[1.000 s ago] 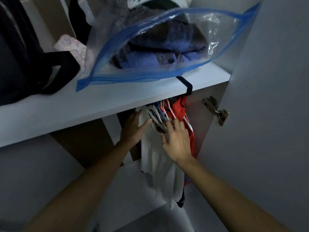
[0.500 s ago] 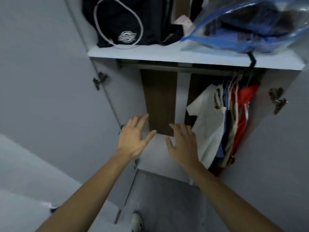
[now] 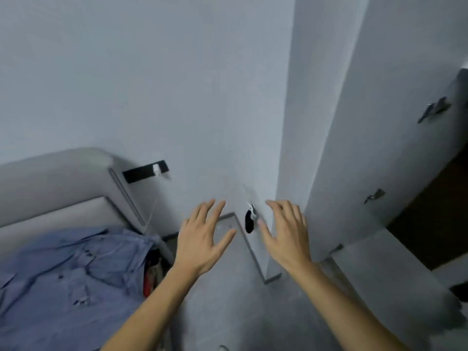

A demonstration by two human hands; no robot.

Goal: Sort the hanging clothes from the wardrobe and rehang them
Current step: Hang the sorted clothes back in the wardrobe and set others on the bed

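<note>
Both of the person's bare arms reach forward over the grey floor [image 3: 228,312]. The left hand [image 3: 200,239] is spread wide, fingers straight and fanned, holding nothing. The right hand [image 3: 287,236] is likewise wide, its fingers slightly bent at the tips, and it too holds nothing. The two hands hang side by side, apart from each other, in front of the pale grey wall [image 3: 177,84].

The hanging clothes inside the wardrobe are out of sight from here. What shows of the wardrobe is its open pale grey door [image 3: 354,122], standing edge-on at the right, with two dark metal hinges [image 3: 434,111] on its inner face and a strip of the dark brown interior [image 3: 430,224] beyond it.

At the lower left, a crumpled blue button-up shirt [image 3: 71,279] lies spread on the bed, well apart from the wardrobe. A red and dark piece of cloth [image 3: 152,274] peeks out from under its right edge; I cannot tell what garment it is. Behind the shirt rises the padded light grey headboard [image 3: 55,183]. A black rectangular wall plate [image 3: 145,171] with a small white plug sits on the wall just beside the headboard. A small black object [image 3: 249,224] shows low against the wall between the two hands.
</note>
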